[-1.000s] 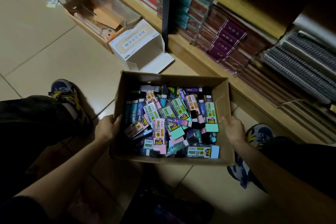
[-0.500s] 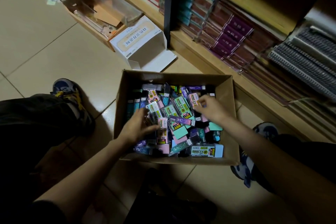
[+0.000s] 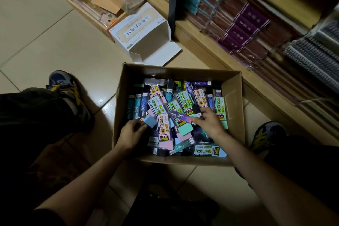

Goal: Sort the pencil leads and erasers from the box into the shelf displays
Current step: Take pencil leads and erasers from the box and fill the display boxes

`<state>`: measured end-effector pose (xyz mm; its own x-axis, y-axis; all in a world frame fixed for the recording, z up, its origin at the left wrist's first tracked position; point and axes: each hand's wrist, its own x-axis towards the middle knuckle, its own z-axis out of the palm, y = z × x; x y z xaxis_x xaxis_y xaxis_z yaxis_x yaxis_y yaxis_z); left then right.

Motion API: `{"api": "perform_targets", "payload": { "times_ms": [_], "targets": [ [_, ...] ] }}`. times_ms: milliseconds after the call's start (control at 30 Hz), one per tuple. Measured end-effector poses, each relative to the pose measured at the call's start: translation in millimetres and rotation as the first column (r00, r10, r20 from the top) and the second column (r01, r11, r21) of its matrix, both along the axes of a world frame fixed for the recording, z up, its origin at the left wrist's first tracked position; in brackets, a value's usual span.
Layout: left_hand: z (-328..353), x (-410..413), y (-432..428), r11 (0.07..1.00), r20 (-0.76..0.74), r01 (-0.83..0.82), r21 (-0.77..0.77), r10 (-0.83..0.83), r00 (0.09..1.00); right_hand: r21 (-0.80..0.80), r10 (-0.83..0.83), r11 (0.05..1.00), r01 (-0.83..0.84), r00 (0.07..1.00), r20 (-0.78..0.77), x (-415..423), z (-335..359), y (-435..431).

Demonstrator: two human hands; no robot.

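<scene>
An open cardboard box (image 3: 233, 101) stands on the tiled floor (image 3: 55, 42), just in front of a low wooden shelf (image 3: 211, 46), and it is heaped with a loose jumble of sleeved erasers and slim lead cases. Both hands are inside it. The left hand (image 3: 131, 134) lies at the box's left wall, its grip closed round a blue eraser (image 3: 149, 122): the fingers curl over the block's near side, and its far end sticks out clear of them, resting on the heap. The right hand (image 3: 211, 124) reaches into the middle of the pile, fingers bent and knuckles up, its grip pinching the right end of a purple lead case (image 3: 180, 116) between thumb and forefinger. The case lies slantwise across the pile, over a mint-green eraser (image 3: 185, 129) and just beside a pink eraser (image 3: 165, 130) in a printed sleeve. The other fingers of that hand curl down among the packs; what they touch cannot be made out. On the shelf to the right stand rows of wrapped notebooks (image 3: 245, 24). An open white carton (image 3: 145, 36) lies on the floor just beyond the box, and a shoe shows on either side of it, the left shoe (image 3: 67, 86) and the right shoe (image 3: 267, 134)
</scene>
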<state>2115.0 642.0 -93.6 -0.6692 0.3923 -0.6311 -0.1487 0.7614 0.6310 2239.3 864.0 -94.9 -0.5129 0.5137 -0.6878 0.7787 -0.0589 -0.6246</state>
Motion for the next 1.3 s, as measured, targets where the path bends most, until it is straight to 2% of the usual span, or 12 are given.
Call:
{"api": "perform_targets", "payload": {
  "times_ms": [100, 167, 233, 433, 600, 733, 833, 967, 1067, 1200, 1300],
  "targets": [
    [6.0, -0.5, 8.0, 0.965, 0.189, -0.25, 0.077, 0.232, 0.954, 0.133, 0.052, 0.99, -0.052, 0.999, 0.003, -2.9, -3.2, -7.1],
    [7.8, 0.8, 18.4, 0.924, 0.314, -0.368, 0.108, 0.319, 0.894, 0.179, 0.06, 0.982, -0.061, 0.998, 0.01, -5.6, -5.4, -11.2],
    [6.8, 5.9, 32.8, 0.883, 0.372, -0.448, 0.139, 0.373, 0.85, 0.186, 0.049, 0.981, -0.051, 0.999, 0.013, -7.9, -6.3, -16.1],
    [-2.2, 27.8, 68.4, 0.848, 0.29, -0.486, 0.213, 0.42, 0.86, 0.186, 0.011, 0.982, -0.018, 0.999, 0.037, -14.3, -5.9, -23.7],
    [-8.5, 41.7, 67.6, 0.827, 0.278, -0.487, 0.282, 0.415, 0.866, 0.033, -0.073, 0.997, 0.072, 0.997, 0.01, -20.2, -2.4, -16.4],
    [-14.2, 45.5, 67.1, 0.859, 0.227, -0.483, 0.169, 0.442, 0.867, -0.09, -0.137, 0.987, 0.136, 0.991, 0.002, -18.1, -2.6, -11.8],
    [-17.9, 44.4, 62.3, 0.872, 0.308, -0.482, 0.083, 0.438, 0.845, -0.152, -0.13, 0.98, 0.129, 0.992, 0.009, -14.5, -1.1, -5.8],
    [-15.3, 44.7, 58.8, 0.855, 0.372, -0.5, 0.137, 0.423, 0.826, -0.193, -0.048, 0.98, 0.05, 0.999, 0.015, -9.4, 3.7, 1.9],
    [-11.8, 43.1, 55.6, 0.822, 0.387, -0.527, 0.217, 0.423, 0.82, -0.164, -0.02, 0.986, 0.022, 1.0, 0.015, -3.3, 2.6, -0.7],
    [-8.8, 39.0, 50.4, 0.788, 0.443, -0.566, 0.242, 0.43, 0.787, 0.023, -0.144, 0.989, 0.144, 0.99, -0.014, 4.0, -1.4, -8.1],
    [-6.7, 36.0, 47.7, 0.761, 0.493, -0.586, 0.279, 0.411, 0.767, 0.012, -0.193, 0.981, 0.193, 0.981, -0.014, 9.8, -2.0, -6.6]
  ]
}}
